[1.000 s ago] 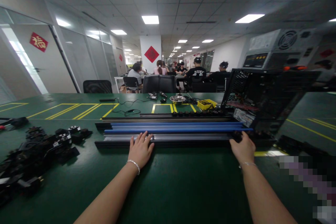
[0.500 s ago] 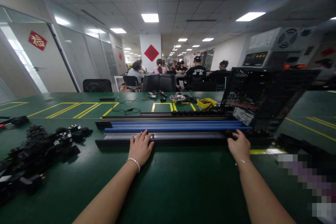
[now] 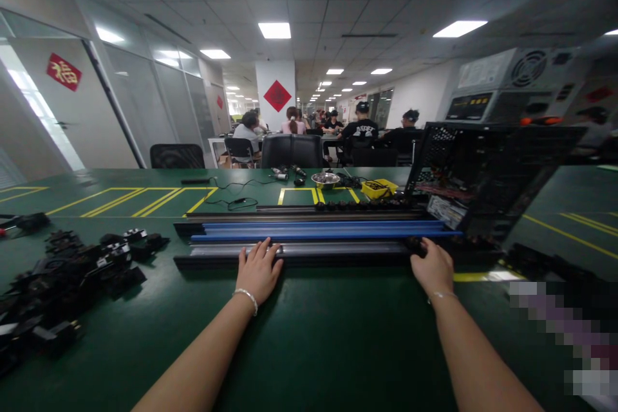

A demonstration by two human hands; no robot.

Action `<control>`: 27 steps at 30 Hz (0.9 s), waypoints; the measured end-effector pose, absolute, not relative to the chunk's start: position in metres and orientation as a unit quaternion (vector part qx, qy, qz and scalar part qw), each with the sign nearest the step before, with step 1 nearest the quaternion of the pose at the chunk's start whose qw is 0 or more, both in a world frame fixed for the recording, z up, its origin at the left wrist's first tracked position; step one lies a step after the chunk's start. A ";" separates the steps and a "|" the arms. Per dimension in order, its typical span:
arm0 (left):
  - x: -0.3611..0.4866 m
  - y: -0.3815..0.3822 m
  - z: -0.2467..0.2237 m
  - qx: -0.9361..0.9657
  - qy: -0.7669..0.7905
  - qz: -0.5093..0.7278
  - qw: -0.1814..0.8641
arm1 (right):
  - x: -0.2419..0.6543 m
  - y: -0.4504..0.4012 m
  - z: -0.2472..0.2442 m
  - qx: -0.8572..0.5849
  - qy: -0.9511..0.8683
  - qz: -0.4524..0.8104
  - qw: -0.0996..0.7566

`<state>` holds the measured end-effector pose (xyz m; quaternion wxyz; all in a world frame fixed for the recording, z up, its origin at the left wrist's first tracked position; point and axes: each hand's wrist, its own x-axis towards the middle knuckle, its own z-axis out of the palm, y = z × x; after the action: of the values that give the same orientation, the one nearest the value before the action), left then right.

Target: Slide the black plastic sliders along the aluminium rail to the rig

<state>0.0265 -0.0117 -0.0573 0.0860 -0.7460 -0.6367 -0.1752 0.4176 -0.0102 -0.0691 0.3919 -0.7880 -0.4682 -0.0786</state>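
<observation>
A long black rail (image 3: 338,261) with a pale grey channel lies crosswise on the green table. On its left part rests my left hand (image 3: 259,268), fingers spread over the top, beside a small shiny piece. Toward the rail's right end, my right hand (image 3: 434,264) is closed with curled fingers at a small black part (image 3: 414,244) sitting on the rail; the fingertips are partly hidden. More dark parts are lined up right of that hand. Just behind runs a blue rail (image 3: 318,229), parallel to the near one.
Black parts (image 3: 67,277) are heaped at the left. An open computer case (image 3: 497,174) carries power supplies (image 3: 512,80) at the right. Behind the rails are a metal bowl (image 3: 325,179), a yellow tray (image 3: 379,188) and cables. People sit at far tables.
My right hand has slid a little to the left along the rail, and the small black part has shifted left with it. My left hand stays in place.
</observation>
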 end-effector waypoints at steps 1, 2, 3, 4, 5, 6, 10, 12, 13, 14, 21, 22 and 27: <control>0.027 -0.012 -0.057 -0.746 -0.637 -0.176 0.086 | 0.416 -0.010 -0.069 -0.787 -0.468 -0.075 0.396; 0.027 -0.012 -0.057 -0.745 -0.637 -0.177 0.085 | 0.415 -0.010 -0.068 -0.785 -0.467 -0.071 0.401; 0.027 -0.012 -0.058 -0.745 -0.637 -0.178 0.084 | 0.414 -0.010 -0.068 -0.783 -0.467 -0.069 0.405; 0.027 -0.012 -0.058 -0.745 -0.638 -0.178 0.083 | 0.413 -0.010 -0.067 -0.780 -0.469 -0.068 0.409; 0.027 -0.012 -0.058 -0.745 -0.637 -0.179 0.083 | 0.412 -0.010 -0.067 -0.777 -0.471 -0.068 0.411; 0.027 -0.012 -0.058 -0.745 -0.637 -0.180 0.084 | 0.412 -0.010 -0.067 -0.775 -0.474 -0.069 0.412; 0.027 -0.012 -0.057 -0.745 -0.637 -0.181 0.081 | 0.409 -0.011 -0.066 -0.766 -0.488 -0.068 0.412; 0.028 -0.012 -0.056 -0.744 -0.638 -0.181 0.079 | 0.407 -0.010 -0.066 -0.759 -0.495 -0.066 0.417; 0.028 -0.012 -0.056 -0.744 -0.639 -0.181 0.079 | 0.406 -0.010 -0.066 -0.756 -0.498 -0.064 0.420; 0.028 -0.012 -0.056 -0.744 -0.639 -0.180 0.079 | 0.404 -0.011 -0.066 -0.753 -0.501 -0.062 0.422; 0.027 -0.012 -0.058 -0.745 -0.637 -0.182 0.083 | 0.391 -0.013 -0.062 -0.748 -0.524 -0.041 0.405; 0.027 -0.011 -0.058 -0.745 -0.635 -0.183 0.085 | 0.390 -0.013 -0.061 -0.749 -0.528 -0.040 0.399; 0.026 -0.011 -0.059 -0.746 -0.634 -0.186 0.087 | 0.381 -0.015 -0.060 -0.740 -0.549 -0.033 0.387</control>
<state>0.0261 -0.0110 -0.0593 0.0870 -0.7456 -0.6339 -0.1862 0.3805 -0.0146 -0.0598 0.3868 -0.7404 -0.5487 -0.0327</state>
